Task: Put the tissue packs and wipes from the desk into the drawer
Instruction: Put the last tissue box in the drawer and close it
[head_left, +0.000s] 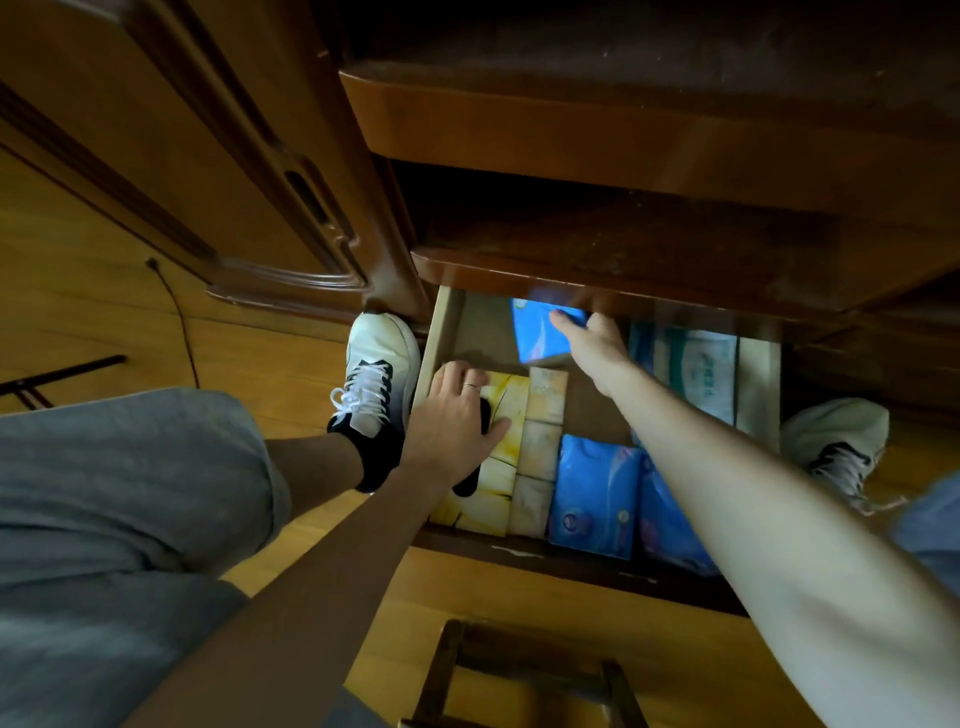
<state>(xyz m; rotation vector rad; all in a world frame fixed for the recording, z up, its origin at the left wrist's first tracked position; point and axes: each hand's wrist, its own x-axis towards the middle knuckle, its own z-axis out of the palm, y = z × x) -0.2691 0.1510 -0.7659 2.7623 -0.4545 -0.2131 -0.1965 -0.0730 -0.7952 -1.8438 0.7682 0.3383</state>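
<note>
The wooden drawer (440, 338) is pulled open below the desk edge. My right hand (597, 348) holds a blue tissue pack (543, 332) over the drawer's back part, under the desk edge. My left hand (457, 421) lies on a yellow tissue box (501, 488) at the drawer's left, fingers curled over its far end. Beside the box stand three small beige packs (540, 447) in a column. Two blue packs (597, 493) lie at the front, partly under my right forearm. Green and white packs (701, 364) fill the right side.
My two feet in white sneakers (376, 374) stand either side of the drawer on the wood floor. A wooden stool (519, 675) sits just in front of the drawer. A cabinet door (208, 182) is at the left, and a cable (179, 322) runs across the floor.
</note>
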